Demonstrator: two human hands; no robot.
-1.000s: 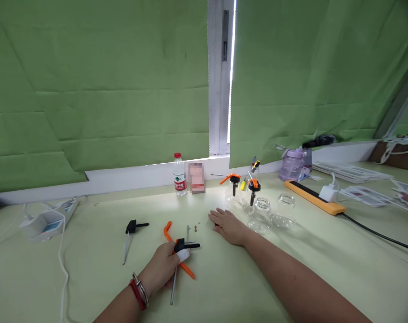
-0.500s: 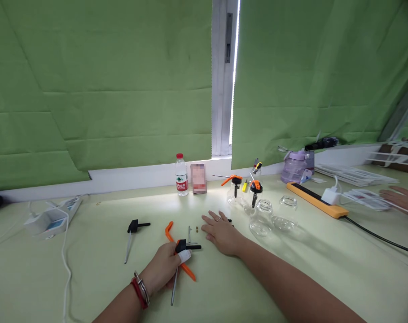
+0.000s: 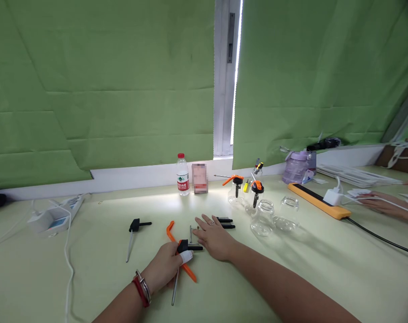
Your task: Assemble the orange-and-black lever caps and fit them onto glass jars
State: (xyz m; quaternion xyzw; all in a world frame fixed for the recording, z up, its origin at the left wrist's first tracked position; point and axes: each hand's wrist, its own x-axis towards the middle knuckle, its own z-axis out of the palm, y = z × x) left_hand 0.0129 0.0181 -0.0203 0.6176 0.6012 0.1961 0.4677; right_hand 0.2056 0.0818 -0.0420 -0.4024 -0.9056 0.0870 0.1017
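My left hand is closed on a black plastic head with a stubby black spout and a long thin metal rod pointing down. A white wrap covers that thumb. An orange lever crosses beneath the held piece; whether it is gripped too, I cannot tell. My right hand lies palm down, fingers stretched out, with its fingertips over the small parts by a thin metal pin. Two black tubes with springs lie just beyond it. Another black head with a rod rests at the left.
Glass jars stand at the right, with orange-and-black pump tops behind them. A water bottle stands at the back. A yellow-orange power strip and white cable flank the table. Another person's hand is far right.
My right hand has slid left onto the small parts, uncovering the black tubes with springs. My left hand keeps its hold. The other person's hand has moved left.
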